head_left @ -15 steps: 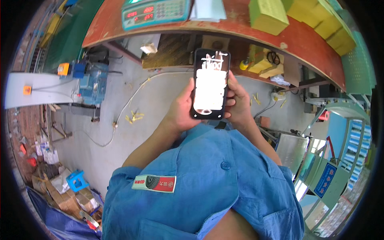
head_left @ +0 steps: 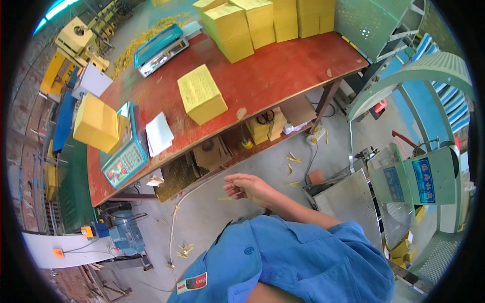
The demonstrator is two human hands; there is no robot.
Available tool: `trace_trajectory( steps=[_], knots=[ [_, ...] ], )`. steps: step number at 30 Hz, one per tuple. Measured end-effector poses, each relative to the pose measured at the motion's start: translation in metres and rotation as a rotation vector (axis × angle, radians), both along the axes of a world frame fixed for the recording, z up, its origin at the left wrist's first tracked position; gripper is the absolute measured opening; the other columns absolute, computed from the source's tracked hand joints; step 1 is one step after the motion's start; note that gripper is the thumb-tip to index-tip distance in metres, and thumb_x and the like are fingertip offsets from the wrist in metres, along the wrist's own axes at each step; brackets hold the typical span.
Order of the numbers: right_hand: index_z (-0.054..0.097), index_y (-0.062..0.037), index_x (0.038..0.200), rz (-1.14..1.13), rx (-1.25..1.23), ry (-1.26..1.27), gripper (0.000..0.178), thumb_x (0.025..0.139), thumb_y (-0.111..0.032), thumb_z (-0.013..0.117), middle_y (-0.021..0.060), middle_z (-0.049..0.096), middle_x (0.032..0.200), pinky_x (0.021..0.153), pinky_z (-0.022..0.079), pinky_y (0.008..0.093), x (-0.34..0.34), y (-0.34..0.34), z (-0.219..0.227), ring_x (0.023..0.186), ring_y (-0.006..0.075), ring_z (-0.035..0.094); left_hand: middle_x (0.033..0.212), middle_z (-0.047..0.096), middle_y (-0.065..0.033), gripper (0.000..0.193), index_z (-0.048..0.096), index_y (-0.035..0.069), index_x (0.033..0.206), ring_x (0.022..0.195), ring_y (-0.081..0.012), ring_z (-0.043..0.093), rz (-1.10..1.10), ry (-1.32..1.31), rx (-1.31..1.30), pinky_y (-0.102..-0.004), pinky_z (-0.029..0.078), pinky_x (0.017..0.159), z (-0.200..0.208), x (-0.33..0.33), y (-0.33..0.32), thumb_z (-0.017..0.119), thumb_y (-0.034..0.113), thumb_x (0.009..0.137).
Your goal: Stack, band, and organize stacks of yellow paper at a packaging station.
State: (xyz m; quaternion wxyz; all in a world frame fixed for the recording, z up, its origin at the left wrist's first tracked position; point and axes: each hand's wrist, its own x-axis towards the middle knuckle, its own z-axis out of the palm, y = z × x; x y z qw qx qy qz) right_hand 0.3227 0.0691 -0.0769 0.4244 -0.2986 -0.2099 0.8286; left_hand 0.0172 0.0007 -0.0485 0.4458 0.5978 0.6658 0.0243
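Observation:
In front of my shirt, above the floor, my right hand (head_left: pixel 247 189) is held out with its fingers loosely bent and nothing in them. My left hand is out of view, and no phone can be seen. Beyond the right hand, the red table (head_left: pixel 283 70) carries a single yellow paper stack (head_left: pixel 202 96). At its left end a teal digital scale (head_left: pixel 124 161) bears another yellow stack (head_left: pixel 98 123). White sheets (head_left: pixel 159 135) lie beside that scale.
Several tall yellow stacks (head_left: pixel 232 33) and a second scale (head_left: pixel 161 50) are at the table's far side. Underneath, a shelf holds yellow blocks (head_left: pixel 260 130) and black-handled scissors (head_left: pixel 265 117). A blue motor (head_left: pixel 126 232) stands left, a green machine (head_left: pixel 427 174) right. A cable (head_left: pixel 174 222) crosses the floor.
Half a second ago both hands held a phone before my chest. Now the right hand is empty, while the left hand and phone have left view. The view has turned right, showing more tabletop.

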Motion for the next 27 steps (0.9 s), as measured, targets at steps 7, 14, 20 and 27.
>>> trace_trajectory(
  steps=[7,14,20,27],
  knots=[
    [0.054,-0.0038,0.127,0.005,-0.032,0.047,0.033,0.099,-0.020,0.048,0.0083,0.063,0.108,0.079,0.049,0.0290,0.026,0.013,-0.015,0.093,0.0152,0.061,0.098,0.068,-0.0171,0.044,0.060,0.002,0.116,0.088,-0.0288,0.067,-0.142,0.183,0.011,-0.0417,0.052,0.079,-0.025,-0.006,-0.008,0.049,0.039,0.095],
    [0.054,-0.0035,0.126,0.164,-0.145,-0.017,0.033,0.098,-0.020,0.049,0.0087,0.066,0.105,0.077,0.049,0.0287,0.012,0.018,-0.019,0.088,0.0155,0.062,0.098,0.068,-0.0179,0.039,0.062,0.002,0.114,0.088,-0.0299,0.067,-0.115,0.342,-0.041,-0.0423,0.052,0.080,-0.045,0.043,0.024,0.050,0.033,0.095],
    [0.053,-0.0035,0.126,0.145,-0.188,-0.040,0.034,0.098,-0.021,0.049,0.0109,0.065,0.107,0.080,0.049,0.0321,0.021,0.048,-0.048,0.090,0.0194,0.062,0.099,0.067,-0.0186,0.035,0.063,0.002,0.113,0.089,-0.0308,0.066,-0.041,0.435,-0.165,-0.0429,0.051,0.081,-0.074,0.070,0.098,0.050,0.029,0.095],
    [0.053,-0.0015,0.123,0.150,-0.098,-0.123,0.030,0.098,-0.016,0.046,0.0119,0.064,0.107,0.082,0.048,0.0331,-0.029,0.142,-0.019,0.094,0.0207,0.061,0.099,0.067,-0.0193,0.030,0.064,0.002,0.112,0.089,-0.0319,0.065,-0.162,0.469,-0.277,-0.0436,0.050,0.082,-0.114,-0.019,0.130,0.051,0.023,0.095]
  ],
)
